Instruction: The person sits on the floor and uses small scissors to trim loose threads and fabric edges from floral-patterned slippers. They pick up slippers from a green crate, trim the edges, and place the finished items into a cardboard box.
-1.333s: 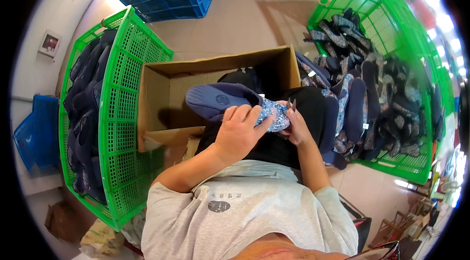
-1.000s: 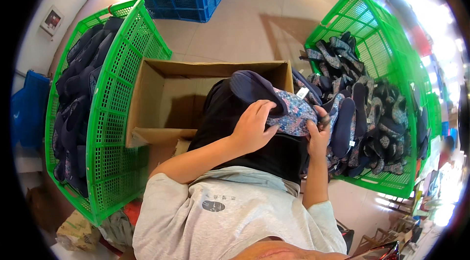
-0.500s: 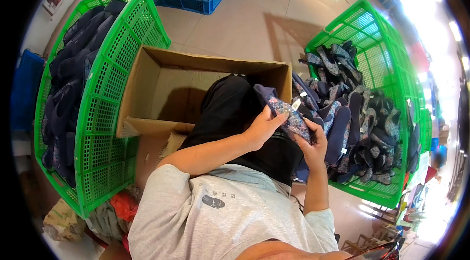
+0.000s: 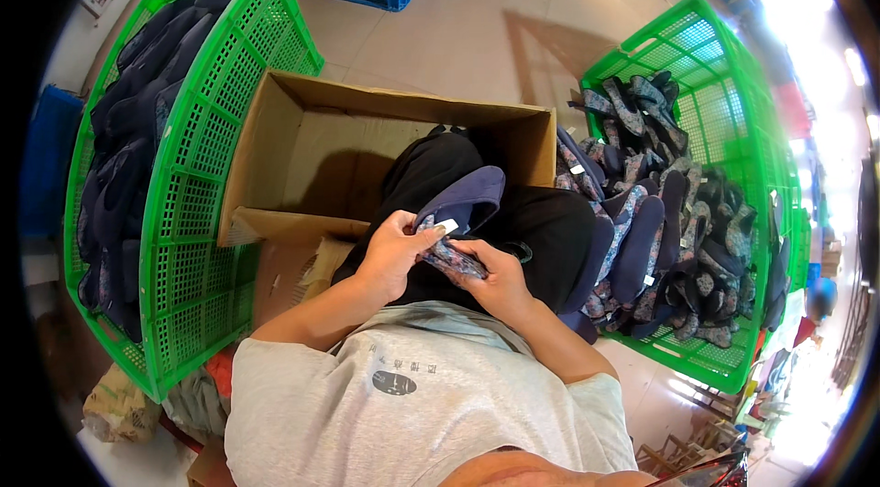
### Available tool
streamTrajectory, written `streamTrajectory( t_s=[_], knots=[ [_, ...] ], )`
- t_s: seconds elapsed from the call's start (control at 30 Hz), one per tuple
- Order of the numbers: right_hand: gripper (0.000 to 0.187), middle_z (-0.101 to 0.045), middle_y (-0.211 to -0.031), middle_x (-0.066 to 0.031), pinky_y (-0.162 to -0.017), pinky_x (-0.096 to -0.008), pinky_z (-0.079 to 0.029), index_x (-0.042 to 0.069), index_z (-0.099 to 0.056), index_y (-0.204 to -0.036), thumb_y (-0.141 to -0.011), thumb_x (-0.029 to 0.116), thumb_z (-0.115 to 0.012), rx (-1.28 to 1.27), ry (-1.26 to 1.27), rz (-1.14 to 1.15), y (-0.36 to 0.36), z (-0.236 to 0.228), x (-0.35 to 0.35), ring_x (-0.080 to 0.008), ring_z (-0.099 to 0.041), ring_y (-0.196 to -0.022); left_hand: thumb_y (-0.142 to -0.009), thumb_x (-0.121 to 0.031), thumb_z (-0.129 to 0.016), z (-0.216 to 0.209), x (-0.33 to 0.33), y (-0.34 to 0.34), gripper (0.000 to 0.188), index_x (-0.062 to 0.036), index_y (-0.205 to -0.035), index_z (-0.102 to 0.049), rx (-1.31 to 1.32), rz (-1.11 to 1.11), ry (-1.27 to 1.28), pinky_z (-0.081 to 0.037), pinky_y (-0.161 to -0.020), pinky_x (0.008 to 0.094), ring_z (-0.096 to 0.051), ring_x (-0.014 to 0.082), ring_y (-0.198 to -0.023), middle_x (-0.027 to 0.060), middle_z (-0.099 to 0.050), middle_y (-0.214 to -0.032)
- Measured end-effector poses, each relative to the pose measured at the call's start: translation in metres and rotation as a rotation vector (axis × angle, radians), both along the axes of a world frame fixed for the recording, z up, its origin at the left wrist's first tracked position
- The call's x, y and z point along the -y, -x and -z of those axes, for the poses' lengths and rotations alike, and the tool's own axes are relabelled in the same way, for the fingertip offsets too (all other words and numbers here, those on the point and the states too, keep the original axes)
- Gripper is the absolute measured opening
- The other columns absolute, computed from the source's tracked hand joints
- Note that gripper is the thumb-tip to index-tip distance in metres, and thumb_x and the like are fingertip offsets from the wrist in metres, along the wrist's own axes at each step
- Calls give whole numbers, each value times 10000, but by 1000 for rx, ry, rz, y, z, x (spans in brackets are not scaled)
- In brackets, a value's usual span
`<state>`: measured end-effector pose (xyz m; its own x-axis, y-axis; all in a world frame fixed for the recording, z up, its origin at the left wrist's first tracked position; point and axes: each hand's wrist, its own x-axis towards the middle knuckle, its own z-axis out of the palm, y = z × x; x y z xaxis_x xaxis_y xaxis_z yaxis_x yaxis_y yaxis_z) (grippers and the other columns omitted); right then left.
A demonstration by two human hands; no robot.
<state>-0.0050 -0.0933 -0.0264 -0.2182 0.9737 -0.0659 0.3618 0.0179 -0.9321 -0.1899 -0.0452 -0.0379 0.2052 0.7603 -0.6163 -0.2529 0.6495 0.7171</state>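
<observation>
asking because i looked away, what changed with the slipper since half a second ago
The slipper has moved left, and its navy end, which pointed up and left, now points up and right in the picture. The left hand and right hand moved left with it; neither let go. The cardboard box, left green crate and right green crate stayed put.
</observation>
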Motion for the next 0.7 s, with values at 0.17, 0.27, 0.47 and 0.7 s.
streamTrajectory(
  t_s=[0.17, 0.27, 0.47, 0.7],
  knots=[
    [339, -710, -922, -127, -717, -294, -518, 50, -626, -1154, -842, 117, -739, -17, 119, 7, 19, 10, -19, -174, -685, -796, -857, -51, -706, 19, -9, 14, 143, -25, -868, -566, -498, 34, -536, -433, -590, 274, -515, 81, -683, 12, -529, -760],
    [293, -703, -893, -125, -708, -294, -513, 34, -625, -1098, -850, 142, -737, -57, 136, 6, 17, 14, -34, -165, -672, -776, -835, -31, -695, 10, -16, 14, 119, -14, -828, -578, -717, 47, -856, -442, -573, 321, -540, 179, -620, 80, -532, -749],
    [207, -676, -804, -139, -667, -334, -493, 15, -623, -961, -809, 115, -722, -35, 153, 42, 17, 9, -66, -231, -648, -708, -850, -40, -652, -9, -20, 5, 73, -23, -864, -582, -944, 176, -1112, -459, -574, 416, -569, 366, -647, 149, -545, -774],
    [173, -689, -820, -76, -640, -289, -497, 8, -635, -921, -789, 56, -736, -349, 361, 149, 27, 33, -124, -148, -636, -699, -821, -57, -639, -3, -55, 10, 142, -31, -952, -592, -1068, 155, -1133, -508, -665, 422, -602, 378, -758, 170, -576, -901]
  ],
)
